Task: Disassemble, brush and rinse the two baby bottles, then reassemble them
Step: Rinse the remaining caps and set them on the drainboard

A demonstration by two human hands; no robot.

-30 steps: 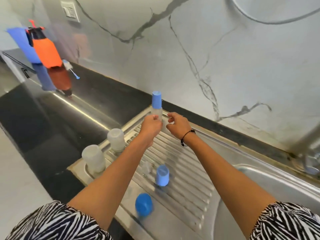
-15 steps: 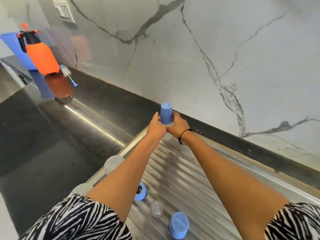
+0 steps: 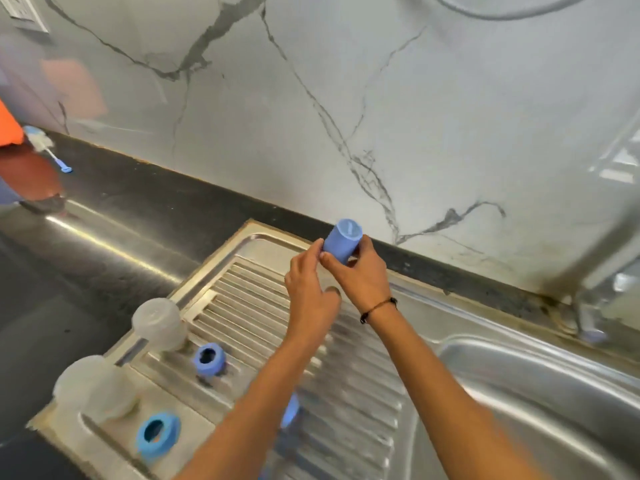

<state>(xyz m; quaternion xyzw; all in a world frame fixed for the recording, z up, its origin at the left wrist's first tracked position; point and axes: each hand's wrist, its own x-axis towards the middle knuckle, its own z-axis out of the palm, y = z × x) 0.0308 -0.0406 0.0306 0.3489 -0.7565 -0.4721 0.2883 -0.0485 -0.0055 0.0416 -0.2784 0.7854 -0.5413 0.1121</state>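
Observation:
I hold a blue cylindrical cap point(image 3: 341, 242) tilted above the back of the steel drainboard point(image 3: 353, 403). My right hand point(image 3: 362, 275) wraps its thumb and fingers round the cap. My left hand point(image 3: 310, 296) pinches the cap's lower end with its fingertips; whatever lies under the cap is hidden by both hands. Two clear bottle bodies point(image 3: 157, 323) point(image 3: 93, 389) stand upside down at the drainboard's left edge. Two blue collar rings point(image 3: 209, 359) point(image 3: 157, 433) lie beside them. Another blue piece point(image 3: 291, 410) is partly hidden behind my left forearm.
The sink basin point(image 3: 536, 393) lies to the right, with the tap point(image 3: 595, 271) behind it. On the black counter point(image 3: 104, 237) at the far left lie a bottle brush point(image 3: 46, 147) and an orange bag point(image 3: 8, 126). A marble wall runs along the back.
The view swung right and down, bringing the sink and tap into view. My hands tilted the blue cap and moved it a little toward me; both hands stay on it.

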